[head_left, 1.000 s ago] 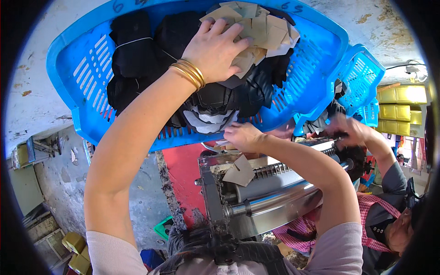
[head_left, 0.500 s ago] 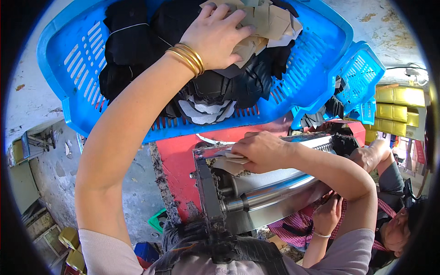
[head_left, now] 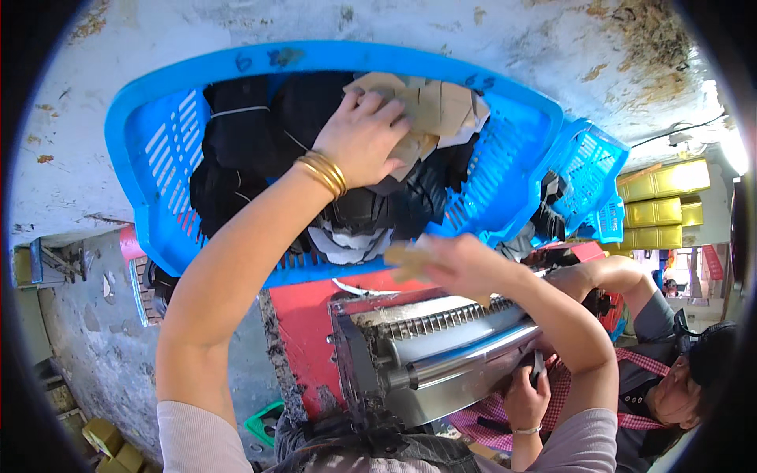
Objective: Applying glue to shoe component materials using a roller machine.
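My left hand (head_left: 367, 142) lies over a loose pile of tan leather-like pieces (head_left: 441, 109) in a blue plastic basket (head_left: 331, 55), its fingers spread and bent onto them. Gold-coloured bangles circle that wrist. Bundles of black cut pieces (head_left: 236, 142) fill the basket around the pile, some tied with thin cord. Smeared by motion, my right hand (head_left: 457, 264) pinches a few tan pieces (head_left: 406, 262) between the basket's near rim and a roller machine (head_left: 465, 359). The machine has a shiny metal roller and a coiled rod, and sits on a red surface (head_left: 307, 315).
At the right, a co-worker's hand (head_left: 527, 400) holds a small dark piece (head_left: 538, 368) near the machine's front. Their other arm (head_left: 607, 274) reaches behind my right forearm. More blue baskets (head_left: 591, 169) and gold-coloured blocks (head_left: 666, 185) stand further right.
My right hand has lifted off the machine toward the basket, with tan pieces in it. My left hand stays on the pile. The view has shifted, so the basket appears lower.
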Motion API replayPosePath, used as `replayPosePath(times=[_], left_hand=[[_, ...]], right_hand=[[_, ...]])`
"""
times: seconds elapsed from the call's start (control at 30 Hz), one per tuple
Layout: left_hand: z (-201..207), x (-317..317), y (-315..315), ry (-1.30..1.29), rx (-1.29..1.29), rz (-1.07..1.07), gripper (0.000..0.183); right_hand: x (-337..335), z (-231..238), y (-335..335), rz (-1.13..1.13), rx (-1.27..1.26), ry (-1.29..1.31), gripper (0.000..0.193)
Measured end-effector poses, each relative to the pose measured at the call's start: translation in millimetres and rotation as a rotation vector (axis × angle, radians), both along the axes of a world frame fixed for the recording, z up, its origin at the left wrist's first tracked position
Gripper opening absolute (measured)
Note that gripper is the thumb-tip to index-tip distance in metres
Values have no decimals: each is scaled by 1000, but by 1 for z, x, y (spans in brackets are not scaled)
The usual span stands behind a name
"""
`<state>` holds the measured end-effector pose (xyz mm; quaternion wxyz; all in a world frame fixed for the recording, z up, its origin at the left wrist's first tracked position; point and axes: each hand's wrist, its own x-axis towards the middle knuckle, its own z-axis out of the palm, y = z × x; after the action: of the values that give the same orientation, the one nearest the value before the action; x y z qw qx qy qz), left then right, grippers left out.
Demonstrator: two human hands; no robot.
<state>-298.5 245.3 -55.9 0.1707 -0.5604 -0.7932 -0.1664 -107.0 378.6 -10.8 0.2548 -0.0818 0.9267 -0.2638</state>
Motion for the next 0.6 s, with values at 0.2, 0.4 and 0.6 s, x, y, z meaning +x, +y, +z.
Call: replayPosePath(times=[0.2,0.4,0.6], left_hand=[[13,-4,-8,-4,-82,-3,51],[19,18,-19,-261,305,189,51],[39,62,-98,33,477,506,57]], right_hand=[[-73,9,33,-834,-838,330,30],[-161,-46,45,-1231,-326,687,35],[-164,-39,23,-1010,512,1194,63]])
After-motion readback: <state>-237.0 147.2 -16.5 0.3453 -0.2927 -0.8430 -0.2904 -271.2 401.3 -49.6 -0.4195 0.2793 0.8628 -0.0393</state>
